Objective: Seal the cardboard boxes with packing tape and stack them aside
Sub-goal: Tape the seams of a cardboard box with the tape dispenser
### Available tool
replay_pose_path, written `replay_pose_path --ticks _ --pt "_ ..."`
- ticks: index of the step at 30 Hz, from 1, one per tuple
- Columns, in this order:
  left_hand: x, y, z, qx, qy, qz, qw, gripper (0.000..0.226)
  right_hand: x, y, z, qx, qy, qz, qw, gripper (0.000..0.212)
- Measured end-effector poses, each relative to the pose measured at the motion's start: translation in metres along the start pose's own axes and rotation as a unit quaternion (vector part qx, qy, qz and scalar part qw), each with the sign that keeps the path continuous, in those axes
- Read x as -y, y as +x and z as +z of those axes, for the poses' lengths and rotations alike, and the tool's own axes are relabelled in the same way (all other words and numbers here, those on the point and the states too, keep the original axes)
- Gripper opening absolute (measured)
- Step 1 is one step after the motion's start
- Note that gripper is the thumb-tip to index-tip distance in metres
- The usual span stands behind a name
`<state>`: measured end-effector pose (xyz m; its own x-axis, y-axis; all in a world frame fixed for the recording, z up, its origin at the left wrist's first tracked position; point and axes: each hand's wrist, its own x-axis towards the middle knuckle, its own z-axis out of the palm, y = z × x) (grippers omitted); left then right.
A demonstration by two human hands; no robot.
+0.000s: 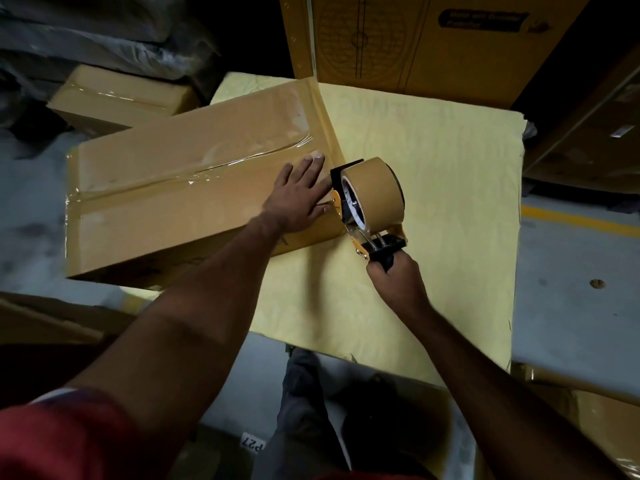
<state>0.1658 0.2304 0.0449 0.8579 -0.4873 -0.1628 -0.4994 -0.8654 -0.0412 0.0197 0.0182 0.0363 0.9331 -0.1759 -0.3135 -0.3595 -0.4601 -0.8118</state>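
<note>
Your left hand [298, 199] lies flat, palm down with fingers spread, on top of the long cardboard box [180, 188], near its right end; it grips nothing. Your right hand [394, 277] is clenched around the black handle of the tape dispenser [370, 206], which sits just off the right end of the box, touching or nearly touching the edge there. The brown tape roll [375, 192] is mounted on the dispenser and stands upright.

The box lies on a pale yellow sheet [433, 202] covering the work surface, angled so that its left part overhangs the sheet above the grey floor [31, 209]. A clear strip of tape [207, 169] runs lengthwise along the top seam of the box and wraps over the left end. Brown tape runs down the right end of the box.

A second taped box [117, 95] rests behind on the left, well apart. A large printed carton [415, 43] stands at the far edge of the sheet. Your red sleeve [69, 441] shows at lower left.
</note>
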Motion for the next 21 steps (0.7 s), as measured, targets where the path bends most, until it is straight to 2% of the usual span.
replay_pose_path --ticks 6,21 --pt "0.005 0.002 0.005 -0.006 -0.004 0.004 1.000 0.071 -0.038 -0.014 0.008 0.000 -0.043 0.006 0.999 0.011" --pt "0.004 0.001 0.005 -0.012 0.013 0.002 1.000 0.075 -0.076 -0.001 0.026 0.023 -0.046 0.050 0.997 0.025"
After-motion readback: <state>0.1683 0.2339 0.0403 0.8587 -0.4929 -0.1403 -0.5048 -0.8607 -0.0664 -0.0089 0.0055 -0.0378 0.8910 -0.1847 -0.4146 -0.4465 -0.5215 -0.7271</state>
